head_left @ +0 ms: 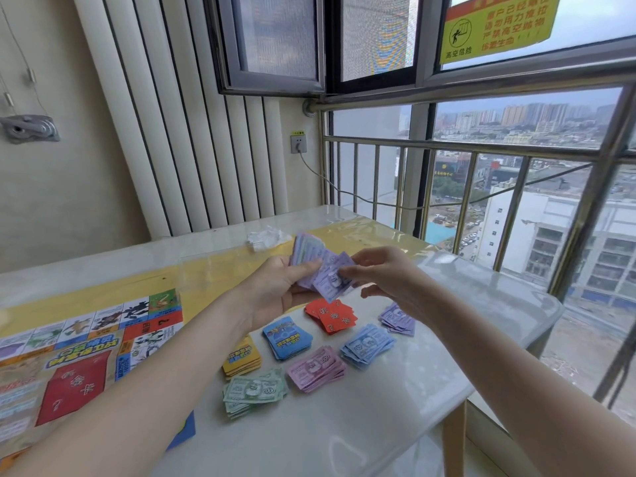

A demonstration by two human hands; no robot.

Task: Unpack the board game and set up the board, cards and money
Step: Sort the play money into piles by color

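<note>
Sorting is what this looks like: the left hand (282,287) grips a fanned wad of play money (311,259) above the table (378,425), thumb across the face of the notes so the stack stays squared, while the right hand (389,280) pinches the top lilac note (332,282) between thumb and fingertips, seemingly peeling it off the wad. Both hands are closed on paper, neither idle.

Down on the tabletop the reason for that grip shows itself. Notes lie in separate heaps by colour, I'd say by denomination: a green pile (254,394) at about 6 o'clock from the hands, a pink pile (316,368) just right of it, a blue pile (366,346) toward 4 o'clock, and a lilac pile (397,320) farther out at 3 o'clock. The lilac note in hand probably belongs there.

Cards sit in their own row nearer the hands: a yellow deck (241,359), a blue deck (287,337) and a red deck (332,315), kept apart from the money, likely so nothing mixes.

The game board (79,359) lies unfolded at 8 o'clock, partly under the left forearm. A crumpled white wrapper (266,237) rests at 12 o'clock, pushed well clear of the piles.
</note>
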